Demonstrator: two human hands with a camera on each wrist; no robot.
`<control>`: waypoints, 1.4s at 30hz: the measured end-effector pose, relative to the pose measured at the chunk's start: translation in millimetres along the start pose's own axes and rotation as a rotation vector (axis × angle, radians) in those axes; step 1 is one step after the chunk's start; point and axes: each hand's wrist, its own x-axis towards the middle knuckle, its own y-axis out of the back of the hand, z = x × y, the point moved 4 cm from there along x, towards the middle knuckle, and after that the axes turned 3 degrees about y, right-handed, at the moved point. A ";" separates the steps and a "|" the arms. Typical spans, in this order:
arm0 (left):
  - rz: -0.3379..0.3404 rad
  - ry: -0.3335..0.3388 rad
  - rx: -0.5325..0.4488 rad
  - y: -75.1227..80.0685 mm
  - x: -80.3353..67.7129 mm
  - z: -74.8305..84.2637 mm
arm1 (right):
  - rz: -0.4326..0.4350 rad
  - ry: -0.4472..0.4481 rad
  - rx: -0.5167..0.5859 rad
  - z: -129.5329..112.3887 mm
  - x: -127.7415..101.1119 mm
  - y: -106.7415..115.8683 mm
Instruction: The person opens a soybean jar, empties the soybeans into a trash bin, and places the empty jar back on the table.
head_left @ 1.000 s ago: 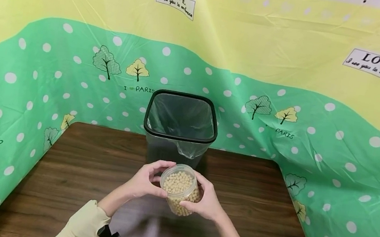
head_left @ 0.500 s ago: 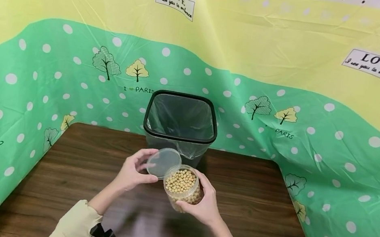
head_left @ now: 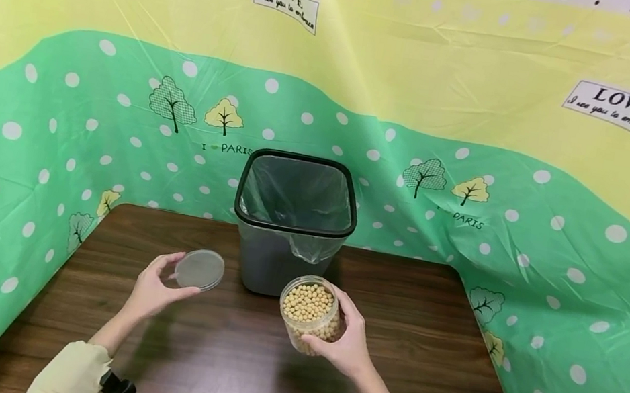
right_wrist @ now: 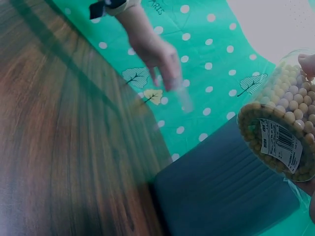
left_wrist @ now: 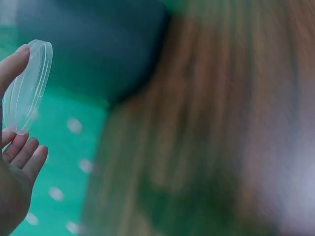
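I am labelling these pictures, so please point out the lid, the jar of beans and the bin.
lid (head_left: 199,269), head view, middle of its flat clear face.
jar of beans (head_left: 308,302), head view, beans at its open mouth.
bin (head_left: 265,262), head view, grey front wall.

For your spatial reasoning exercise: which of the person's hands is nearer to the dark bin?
Right. The right hand, gripping the bean jar, sits just before the bin; the left hand, holding the lid, is farther out to its left.

Clear plastic jar (head_left: 311,315), wood-grain table (head_left: 424,321)
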 end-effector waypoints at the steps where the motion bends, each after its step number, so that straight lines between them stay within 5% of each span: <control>1: -0.005 0.023 0.040 -0.2 1.0 -14.4 | 0.002 -0.004 0.002 5.0 -2.3 -0.3; 7: -0.036 0.112 0.223 -13.1 -2.9 -71.4 | 0.015 -0.030 0.014 30.1 -15.3 -2.1; 13: -0.047 0.102 0.267 -31.7 -7.7 -91.1 | 0.030 0.009 0.046 31.3 -18.3 -2.9; 24: -0.050 -0.052 0.413 -29.7 -12.1 -101.8 | 0.045 -0.056 0.086 33.1 -23.4 -2.2; 32: -0.060 -0.133 0.496 -30.3 -14.0 -103.2 | 0.054 0.000 0.096 30.4 -24.9 -2.0; 42: -0.158 -0.081 0.540 -35.6 -9.6 -100.4 | 0.116 0.033 0.090 24.4 -18.3 8.9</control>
